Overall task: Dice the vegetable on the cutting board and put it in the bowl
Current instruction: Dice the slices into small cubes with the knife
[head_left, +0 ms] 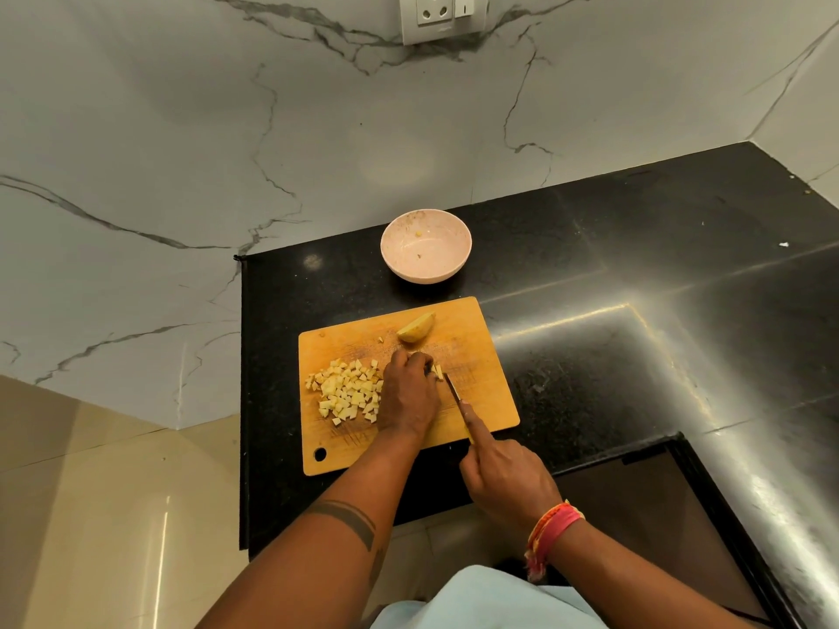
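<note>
Dicing on cutting board [472,356], black desk [635,274].
Left hand [411,392] is pinching vegetable piece [438,370]; right hand [508,478] is gripping knife [454,390] (diced pile [347,392] beside; bowl [426,251] beyond).

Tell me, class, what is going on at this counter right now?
A person is dicing a pale vegetable on a wooden board. The left hand steadies a small piece while the right hand grips a knife, forefinger along its back. A pile of cubes lies on the board's left, and an uncut wedge waits at the far edge. The pink bowl beyond holds only a few scraps.
</note>
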Tool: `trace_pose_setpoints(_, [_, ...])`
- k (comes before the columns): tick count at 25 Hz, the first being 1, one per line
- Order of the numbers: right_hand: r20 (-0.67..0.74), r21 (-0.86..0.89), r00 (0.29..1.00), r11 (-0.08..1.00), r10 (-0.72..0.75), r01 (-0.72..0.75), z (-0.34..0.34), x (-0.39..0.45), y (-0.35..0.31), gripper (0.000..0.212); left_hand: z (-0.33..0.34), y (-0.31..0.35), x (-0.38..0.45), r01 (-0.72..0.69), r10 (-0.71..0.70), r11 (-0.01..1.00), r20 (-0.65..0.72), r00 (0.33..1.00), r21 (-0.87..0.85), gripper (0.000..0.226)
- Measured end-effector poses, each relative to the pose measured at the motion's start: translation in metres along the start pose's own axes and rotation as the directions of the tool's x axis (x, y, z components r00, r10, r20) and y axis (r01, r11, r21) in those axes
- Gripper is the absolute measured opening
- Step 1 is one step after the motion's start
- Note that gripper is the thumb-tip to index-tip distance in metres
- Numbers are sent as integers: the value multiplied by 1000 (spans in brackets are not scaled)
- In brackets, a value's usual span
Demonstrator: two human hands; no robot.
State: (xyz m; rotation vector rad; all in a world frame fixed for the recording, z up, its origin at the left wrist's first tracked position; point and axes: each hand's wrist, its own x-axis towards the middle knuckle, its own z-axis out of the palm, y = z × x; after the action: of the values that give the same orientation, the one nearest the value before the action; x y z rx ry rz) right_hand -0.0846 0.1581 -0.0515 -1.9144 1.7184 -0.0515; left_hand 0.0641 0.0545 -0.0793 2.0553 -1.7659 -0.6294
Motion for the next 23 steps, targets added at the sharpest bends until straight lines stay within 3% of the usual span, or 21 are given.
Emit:
trace_pose_setpoints(4, [-125, 106, 990, 993, 69, -56, -7, 7, 2, 69, 4, 6, -4, -32, 33, 998, -2, 999, 50, 40])
trace_pose_setpoints(7, [-122, 103, 990, 993, 73, -60, -9, 12, 7, 68, 5, 9, 0, -36, 34, 996, 25, 999, 80, 38])
trace_pose_setpoints(12, [-93, 106, 994, 993, 63, -53, -4, 12, 8, 67, -3, -2, 8, -191, 187, 981, 113, 976, 30, 31])
trace_pose_setpoints(16, [-79, 75, 995, 996, 62, -56, -1, 17, 4, 68, -7, -8, 5, -126, 124, 991, 56, 991, 39, 35])
trace_pose_setpoints(23, [-44, 51, 999, 998, 24, -22, 1, 15, -9, 69, -8, -7, 5, -106, 102, 993, 88, 991, 50, 34])
